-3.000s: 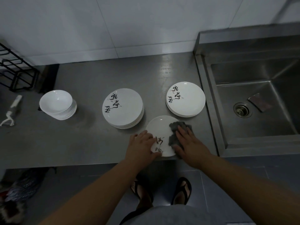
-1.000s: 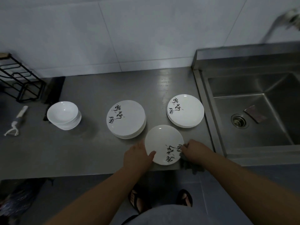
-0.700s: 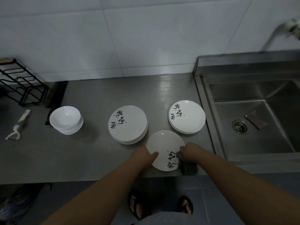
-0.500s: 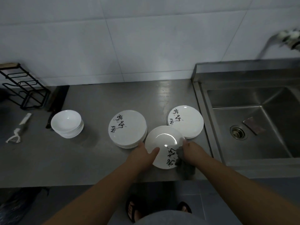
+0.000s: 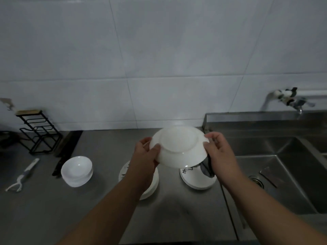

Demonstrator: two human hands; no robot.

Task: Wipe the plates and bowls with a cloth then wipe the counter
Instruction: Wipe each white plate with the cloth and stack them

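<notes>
The plate [image 5: 178,147] is held in the air above the counter [image 5: 106,200], left of the sink [image 5: 286,188], tilted, with its underside and foot ring turned toward the camera. Its left rim is gripped by the left hand [image 5: 145,154], with the thumb laid on the underside and the fingers curled behind the rim. Its right rim is pinched by the right hand [image 5: 219,156], with the thumb on the rim edge and the fingers behind. The cloth [image 5: 206,167], dark grey, is kept under the right hand and hangs down from the palm, below the lower right rim of the plate; whether it touches the plate's hidden face cannot be determined. Two stacks of plates are set on the counter below the held plate. The right stack [image 5: 194,181] is located just beside the sink, black brush marks are shown on its top plate, and it is partly covered by the hanging cloth. The left stack [image 5: 154,182] is located farther from the sink and is largely hidden by the left forearm. The two stacks stand apart. The bowls [image 5: 77,171], nested in one white pile, are placed farther still from the sink, well apart from both stacks. A peeler [image 5: 23,175] lies farthest from the sink, and a black wire rack [image 5: 38,131] stands behind it against the tiled wall [image 5: 159,68]. Inside the sink, a flat pad [image 5: 270,177] lies just beside the drain [image 5: 256,181]. A tap [image 5: 290,99] is mounted on the wall above the rear of the sink.
</notes>
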